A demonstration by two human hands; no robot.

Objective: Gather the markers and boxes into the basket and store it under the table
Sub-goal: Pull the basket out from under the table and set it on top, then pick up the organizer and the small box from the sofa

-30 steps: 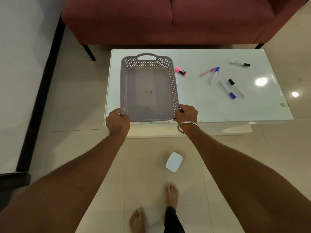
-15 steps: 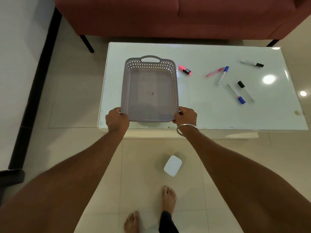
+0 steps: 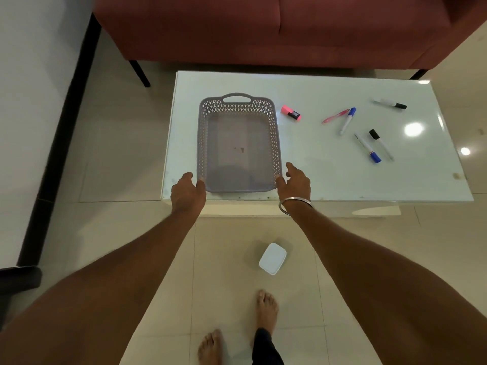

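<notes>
The grey basket (image 3: 237, 133) is sitting mid-frame on the white table (image 3: 316, 169). The left hand (image 3: 188, 192) and right hand (image 3: 295, 183) are hovering loose-fingered at its near corners, gripping nothing. Markers (image 3: 347, 121) are lying scattered at right, and a white box (image 3: 272, 258) is lying on the floor below.

Cannot read the print on the pink highlighter (image 3: 290, 113) or on the black-capped marker (image 3: 390, 104) far right. Cannot identify 2 reddish specks (image 3: 240, 149) on the basket (image 3: 201, 143) floor: too small. Cannot confirm contact between the left hand (image 3: 187, 192) and the basket's near corner, nor between the right hand (image 3: 295, 184) and the other.

Cropped by the top edge: the red sofa (image 3: 237, 35). Cropped by the left edge, unidentifiable: a dark object (image 3: 15, 279). Cropped by the bottom edge: the left foot (image 3: 210, 347), the dark trouser leg (image 3: 266, 349). Hidden under the table (image 3: 316, 167) top: most of its base.
</notes>
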